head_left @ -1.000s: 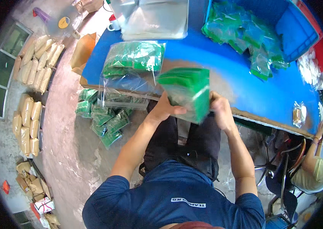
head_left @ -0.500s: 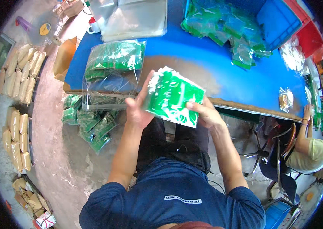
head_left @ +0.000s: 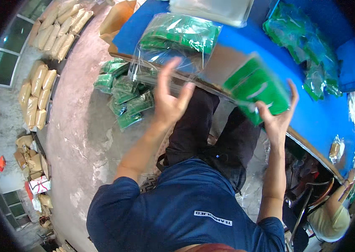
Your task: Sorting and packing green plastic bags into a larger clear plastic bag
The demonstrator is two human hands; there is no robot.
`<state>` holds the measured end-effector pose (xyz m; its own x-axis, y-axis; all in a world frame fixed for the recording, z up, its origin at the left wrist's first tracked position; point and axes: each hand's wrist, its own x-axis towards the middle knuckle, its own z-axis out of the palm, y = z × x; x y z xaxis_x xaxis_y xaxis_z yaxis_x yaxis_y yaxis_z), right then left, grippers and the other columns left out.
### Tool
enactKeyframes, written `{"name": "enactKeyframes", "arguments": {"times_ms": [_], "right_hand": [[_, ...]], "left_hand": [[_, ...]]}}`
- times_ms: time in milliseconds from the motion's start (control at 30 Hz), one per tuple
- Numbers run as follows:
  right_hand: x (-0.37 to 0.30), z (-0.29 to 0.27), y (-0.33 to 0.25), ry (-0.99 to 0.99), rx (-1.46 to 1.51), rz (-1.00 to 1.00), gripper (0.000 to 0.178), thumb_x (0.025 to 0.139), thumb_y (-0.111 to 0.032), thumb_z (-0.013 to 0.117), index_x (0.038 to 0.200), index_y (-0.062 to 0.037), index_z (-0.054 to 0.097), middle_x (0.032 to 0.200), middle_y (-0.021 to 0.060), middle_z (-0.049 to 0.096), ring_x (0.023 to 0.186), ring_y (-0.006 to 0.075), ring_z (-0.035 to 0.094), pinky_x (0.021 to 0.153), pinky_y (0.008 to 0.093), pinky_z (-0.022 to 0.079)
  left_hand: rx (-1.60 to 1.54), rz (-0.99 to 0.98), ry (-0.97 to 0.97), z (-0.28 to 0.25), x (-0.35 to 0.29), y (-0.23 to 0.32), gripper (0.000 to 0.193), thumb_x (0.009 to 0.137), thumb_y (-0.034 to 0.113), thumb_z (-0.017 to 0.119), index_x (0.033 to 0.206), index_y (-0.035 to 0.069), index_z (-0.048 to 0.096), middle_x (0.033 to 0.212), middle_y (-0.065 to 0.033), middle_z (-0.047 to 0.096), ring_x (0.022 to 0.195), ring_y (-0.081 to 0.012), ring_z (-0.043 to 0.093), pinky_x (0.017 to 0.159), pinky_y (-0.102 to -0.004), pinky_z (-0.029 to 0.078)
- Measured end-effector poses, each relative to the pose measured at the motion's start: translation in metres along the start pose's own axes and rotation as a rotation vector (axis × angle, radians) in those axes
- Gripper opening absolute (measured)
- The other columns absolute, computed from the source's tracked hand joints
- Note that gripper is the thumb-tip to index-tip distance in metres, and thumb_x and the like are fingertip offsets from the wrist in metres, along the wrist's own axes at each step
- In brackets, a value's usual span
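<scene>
My right hand grips a flat bundle of green packets in clear film, thumb on top, held tilted over the table's near edge. My left hand is empty, fingers and thumb spread, slightly blurred. Beside it lies a large clear plastic bag at the table edge, its near end hanging over. Rows of green packets fill the bag's far part. Whether my left fingertips touch the film, I cannot tell.
The blue table carries a heap of green packets, clear sheets and a small wrapped brown item. More green packets lie on the floor. Tan sacks stand left. A person sits at right.
My left hand has let go of the green bundle and moved left toward the clear bag. The bundle stays in my right hand alone. The whole view has turned.
</scene>
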<state>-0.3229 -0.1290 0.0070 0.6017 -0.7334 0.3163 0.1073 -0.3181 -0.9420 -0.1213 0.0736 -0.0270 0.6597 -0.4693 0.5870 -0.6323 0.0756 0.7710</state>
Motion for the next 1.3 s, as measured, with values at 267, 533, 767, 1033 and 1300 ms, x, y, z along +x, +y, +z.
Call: {"name": "enactKeyframes", "arguments": {"times_ms": [267,533,767,1033,1300], "right_hand": [[0.021,-0.015,0.069,0.239,-0.637,-0.198,0.099,0.069,-0.023,0.090,0.146,-0.0066,0.029,0.122,0.0209,0.056,0.106,0.0340,0.061,0.092,0.0415,0.050],[0.021,-0.030,0.075,0.273,-0.441,-0.147,0.096,0.071,-0.020,0.088,0.144,-0.0019,0.029,0.127,0.0197,0.052,0.112,0.0299,0.058,0.095,0.0404,0.048],[0.016,-0.017,0.015,0.057,0.484,0.162,0.072,0.082,-0.020,0.077,0.139,-0.0001,0.039,0.122,0.0139,0.058,0.112,0.0222,0.059,0.096,0.0350,0.049],[0.042,0.015,0.037,-0.611,0.507,0.674,0.066,0.082,-0.028,0.078,0.133,0.0011,0.049,0.120,0.0129,0.065,0.108,0.0186,0.064,0.094,0.0327,0.052],[0.061,0.008,0.006,-0.524,0.188,0.564,0.049,0.082,-0.026,0.075,0.120,0.0025,0.061,0.111,0.0114,0.068,0.097,0.0187,0.068,0.086,0.0297,0.054]], "left_hand": [[1.014,0.480,-0.212,-0.090,0.078,-0.078,0.059,0.077,0.007,0.074,0.132,0.017,0.056,0.131,-0.0136,0.048,0.127,-0.0346,0.045,0.106,-0.0482,0.038],[0.644,0.549,-0.216,-0.081,0.113,-0.060,0.012,0.082,-0.001,0.072,0.093,0.002,0.068,0.087,-0.0105,0.061,0.075,-0.0262,0.063,0.066,-0.0339,0.051],[0.537,0.452,-0.330,-0.029,0.094,-0.015,0.015,0.082,0.000,0.072,0.096,0.002,0.069,0.082,-0.0094,0.062,0.068,-0.0190,0.062,0.061,-0.0300,0.050],[0.403,0.306,-0.351,0.022,0.097,0.011,0.010,0.079,0.003,0.075,0.087,0.003,0.070,0.073,-0.0071,0.059,0.060,-0.0166,0.056,0.055,-0.0296,0.046],[0.465,0.281,-0.384,0.049,0.097,0.021,0.009,0.079,0.006,0.076,0.083,0.003,0.068,0.068,-0.0050,0.056,0.058,-0.0141,0.052,0.054,-0.0291,0.044]]}}
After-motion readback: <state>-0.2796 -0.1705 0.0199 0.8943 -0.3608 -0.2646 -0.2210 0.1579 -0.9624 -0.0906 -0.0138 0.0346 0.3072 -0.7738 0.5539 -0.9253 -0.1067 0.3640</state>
